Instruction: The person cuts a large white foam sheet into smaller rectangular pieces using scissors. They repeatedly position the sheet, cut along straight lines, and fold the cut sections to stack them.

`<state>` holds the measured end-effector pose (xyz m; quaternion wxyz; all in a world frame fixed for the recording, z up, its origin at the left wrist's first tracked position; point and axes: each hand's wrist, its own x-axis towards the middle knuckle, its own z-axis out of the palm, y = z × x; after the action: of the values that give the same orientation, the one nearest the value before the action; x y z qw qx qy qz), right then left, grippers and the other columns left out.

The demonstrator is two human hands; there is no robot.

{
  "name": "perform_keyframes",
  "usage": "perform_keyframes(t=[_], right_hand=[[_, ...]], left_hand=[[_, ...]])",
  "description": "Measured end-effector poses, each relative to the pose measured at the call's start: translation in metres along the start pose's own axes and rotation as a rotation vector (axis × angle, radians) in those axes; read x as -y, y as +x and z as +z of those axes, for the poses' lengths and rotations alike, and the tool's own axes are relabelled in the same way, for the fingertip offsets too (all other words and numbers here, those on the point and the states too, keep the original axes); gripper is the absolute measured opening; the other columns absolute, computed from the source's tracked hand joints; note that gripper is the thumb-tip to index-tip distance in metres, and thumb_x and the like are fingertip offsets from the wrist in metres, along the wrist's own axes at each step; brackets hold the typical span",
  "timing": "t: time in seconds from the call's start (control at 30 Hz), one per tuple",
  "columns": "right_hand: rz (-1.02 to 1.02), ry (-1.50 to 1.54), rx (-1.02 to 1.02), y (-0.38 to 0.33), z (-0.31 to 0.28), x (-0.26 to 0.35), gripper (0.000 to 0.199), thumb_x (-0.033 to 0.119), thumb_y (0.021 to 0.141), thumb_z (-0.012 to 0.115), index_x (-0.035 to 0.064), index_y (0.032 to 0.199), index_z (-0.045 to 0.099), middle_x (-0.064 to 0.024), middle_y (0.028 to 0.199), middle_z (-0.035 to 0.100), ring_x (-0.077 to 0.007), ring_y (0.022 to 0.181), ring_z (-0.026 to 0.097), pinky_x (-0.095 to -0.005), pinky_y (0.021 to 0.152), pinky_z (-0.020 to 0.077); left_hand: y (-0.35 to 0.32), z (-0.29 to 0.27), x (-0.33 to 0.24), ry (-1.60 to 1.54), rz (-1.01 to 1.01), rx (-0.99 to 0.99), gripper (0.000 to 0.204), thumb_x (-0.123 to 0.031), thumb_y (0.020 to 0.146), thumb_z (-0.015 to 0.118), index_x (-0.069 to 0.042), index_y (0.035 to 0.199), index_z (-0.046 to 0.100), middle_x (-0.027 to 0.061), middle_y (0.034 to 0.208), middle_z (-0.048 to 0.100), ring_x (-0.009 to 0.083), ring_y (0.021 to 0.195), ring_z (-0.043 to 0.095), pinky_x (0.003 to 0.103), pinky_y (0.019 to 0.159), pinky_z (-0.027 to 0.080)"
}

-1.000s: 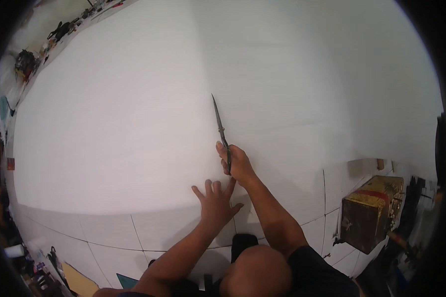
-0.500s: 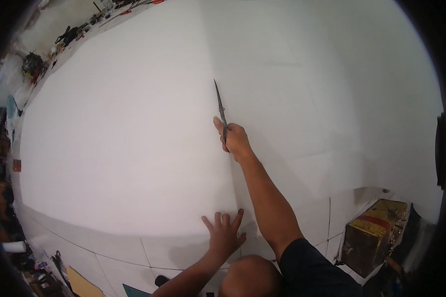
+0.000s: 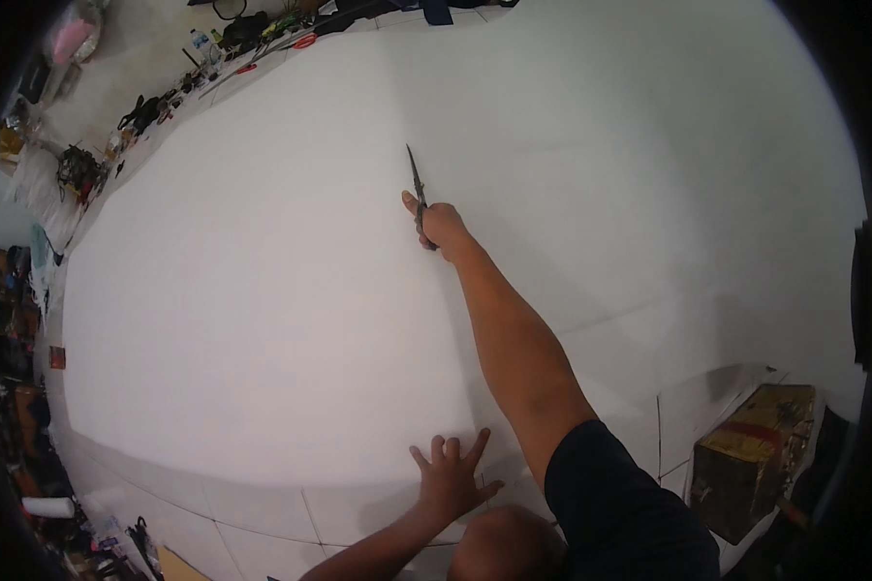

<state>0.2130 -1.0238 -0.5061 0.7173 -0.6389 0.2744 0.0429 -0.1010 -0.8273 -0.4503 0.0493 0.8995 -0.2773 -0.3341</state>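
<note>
A large white sheet [image 3: 252,290] is spread over the tiled floor, with a long straight line running away from me near its middle. My right hand [image 3: 438,227] is stretched far out along that line, closed around the handles of dark scissors [image 3: 415,171]. Their blades point away from me and look closed together. Close to my knee, my left hand [image 3: 452,474] lies with fingers spread on the sheet's near edge, beside the lower end of the line. Whether the line is a cut or a fold I cannot tell.
A worn brown and yellow box [image 3: 754,460] stands on the floor at the right. Clutter lines the left side, including a white roll [image 3: 48,506] and a small red box [image 3: 57,357]. Red-handled scissors [image 3: 304,42] lie past the far edge.
My right hand has slid farther away along the line with the scissors. The view has tilted, showing more of the far edge. My left hand stays spread on the near edge.
</note>
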Motion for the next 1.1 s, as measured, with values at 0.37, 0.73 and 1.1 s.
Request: perform_keyframes(t=[0.37,0.73,1.1], right_hand=[[-0.03,0.026,0.046,0.015,-0.001,-0.01,0.064,0.066,0.084,0.063,0.0048,0.066,0.053,-0.006,0.055,0.052,-0.0163,0.044,0.051,-0.0317,0.042,0.0412],[0.086,0.103,0.092,-0.001,-0.01,0.005,0.052,0.058,0.091,0.06,0.0075,0.08,0.051,0.0014,0.058,0.045,-0.0093,0.046,0.041,-0.0266,0.044,0.0341],[-0.016,-0.078,-0.027,0.04,0.006,-0.032,0.051,0.055,0.091,0.062,0.0108,0.071,0.046,0.0007,0.057,0.045,-0.0093,0.046,0.042,-0.0267,0.043,0.0343]], left_hand=[[0.188,-0.088,0.081,0.057,-0.204,-0.68,0.103,-0.071,0.079,0.058,-0.01,0.153,0.022,0.0312,0.156,0.008,0.0499,0.145,0.006,0.065,0.113,0.003],[0.199,-0.105,0.085,-0.083,-0.221,-0.598,0.105,-0.066,0.071,0.067,-0.008,0.15,0.03,0.0318,0.155,0.011,0.0522,0.144,0.006,0.068,0.111,0.004],[0.185,-0.055,0.096,-0.08,-0.236,-0.459,0.105,-0.066,0.065,0.071,-0.004,0.144,0.038,0.0394,0.15,0.016,0.0583,0.14,0.01,0.074,0.107,0.004]])
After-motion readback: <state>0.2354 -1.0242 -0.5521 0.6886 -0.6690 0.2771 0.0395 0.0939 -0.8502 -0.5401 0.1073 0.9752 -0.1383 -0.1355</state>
